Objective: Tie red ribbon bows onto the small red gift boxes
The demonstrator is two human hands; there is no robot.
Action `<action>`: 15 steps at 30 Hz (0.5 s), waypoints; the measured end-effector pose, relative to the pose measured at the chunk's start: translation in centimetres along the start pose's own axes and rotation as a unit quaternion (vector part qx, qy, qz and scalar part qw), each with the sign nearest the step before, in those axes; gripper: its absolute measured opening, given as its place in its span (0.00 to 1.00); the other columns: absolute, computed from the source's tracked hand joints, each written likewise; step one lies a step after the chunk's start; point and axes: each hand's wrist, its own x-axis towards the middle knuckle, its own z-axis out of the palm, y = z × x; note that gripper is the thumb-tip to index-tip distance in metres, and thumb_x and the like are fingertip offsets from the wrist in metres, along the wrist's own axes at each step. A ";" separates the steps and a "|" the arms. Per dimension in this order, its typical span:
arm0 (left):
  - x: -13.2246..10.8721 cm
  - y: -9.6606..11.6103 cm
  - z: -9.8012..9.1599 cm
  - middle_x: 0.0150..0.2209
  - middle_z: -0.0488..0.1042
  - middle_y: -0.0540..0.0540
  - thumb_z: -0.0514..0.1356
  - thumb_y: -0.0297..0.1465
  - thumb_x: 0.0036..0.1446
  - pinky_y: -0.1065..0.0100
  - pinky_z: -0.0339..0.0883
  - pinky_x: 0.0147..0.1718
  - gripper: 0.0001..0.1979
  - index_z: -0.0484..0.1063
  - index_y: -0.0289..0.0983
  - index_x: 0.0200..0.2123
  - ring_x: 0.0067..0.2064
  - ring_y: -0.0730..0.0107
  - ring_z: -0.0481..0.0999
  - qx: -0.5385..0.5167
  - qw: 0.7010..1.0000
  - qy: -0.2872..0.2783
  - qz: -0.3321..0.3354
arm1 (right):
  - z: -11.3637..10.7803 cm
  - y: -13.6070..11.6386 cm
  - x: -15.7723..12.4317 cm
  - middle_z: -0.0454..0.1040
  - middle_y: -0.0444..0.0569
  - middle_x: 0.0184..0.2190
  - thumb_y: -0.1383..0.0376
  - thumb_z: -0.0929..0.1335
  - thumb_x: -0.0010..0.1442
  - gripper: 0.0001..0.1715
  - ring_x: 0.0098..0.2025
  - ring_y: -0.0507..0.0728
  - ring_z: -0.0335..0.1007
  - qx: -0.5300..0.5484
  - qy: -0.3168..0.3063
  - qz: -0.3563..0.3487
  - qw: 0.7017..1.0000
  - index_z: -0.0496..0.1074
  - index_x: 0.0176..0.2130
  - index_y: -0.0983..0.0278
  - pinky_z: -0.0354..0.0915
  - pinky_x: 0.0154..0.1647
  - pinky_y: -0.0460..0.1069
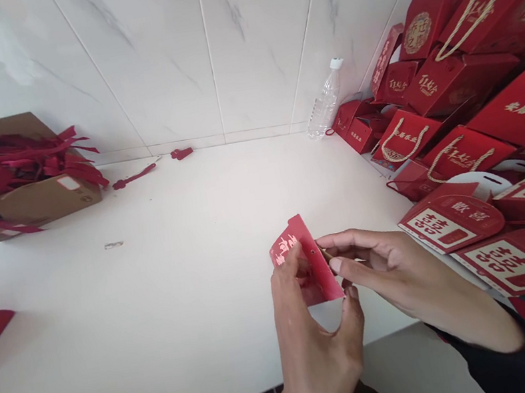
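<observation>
Near the table's front edge I hold a small red gift box (325,273) made of folded card, with pale Chinese lettering on one face and a small hole in its narrow side. My left hand (315,339) grips it from the near left, thumb on the bottom corner and fingers over the lettered face. On the other side, my right hand (394,268) pinches thumb and fingers close against the box. A thin tan sliver shows between those fingers, too small to name. The inner fingertips of both hands are partly hidden.
Red gift boxes (463,80), some with rope handles, are piled along the right. A clear plastic bottle (326,102) stands by the tiled wall. At left, a cardboard box (59,197) overflows with dark red ribbons (22,157). Small ribbon pieces (136,176) lie near the wall.
</observation>
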 end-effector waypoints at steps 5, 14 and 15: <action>-0.1 0.1 0.0 0.45 0.72 0.44 0.59 0.24 0.60 0.66 0.72 0.41 0.23 0.65 0.41 0.58 0.44 0.67 0.73 0.028 0.999 0.033 0.009 | 0.9 0.8 0.3 0.82 0.46 0.40 0.59 0.70 0.66 0.11 0.38 0.57 0.79 -0.072 0.094 -0.032 0.992 0.80 0.46 0.58 0.76 0.37 0.49; 1.1 -0.5 -1.3 0.40 0.77 0.46 0.57 0.23 0.63 0.67 0.73 0.35 0.11 0.74 0.41 0.45 0.39 0.68 0.76 0.071 0.995 0.042 0.051 | 0.1 -0.1 0.6 0.79 0.47 0.40 0.70 0.67 0.68 0.09 0.36 0.54 0.76 -0.303 0.215 -0.243 0.896 0.77 0.45 0.61 0.72 0.40 0.48; 1.3 -0.6 -1.7 0.40 0.77 0.47 0.57 0.22 0.64 0.67 0.73 0.37 0.11 0.75 0.41 0.45 0.40 0.68 0.77 0.078 0.995 0.027 0.065 | -0.2 -0.4 0.7 0.78 0.47 0.40 0.71 0.67 0.68 0.09 0.38 0.54 0.76 -0.321 0.194 -0.269 0.887 0.77 0.45 0.62 0.72 0.42 0.48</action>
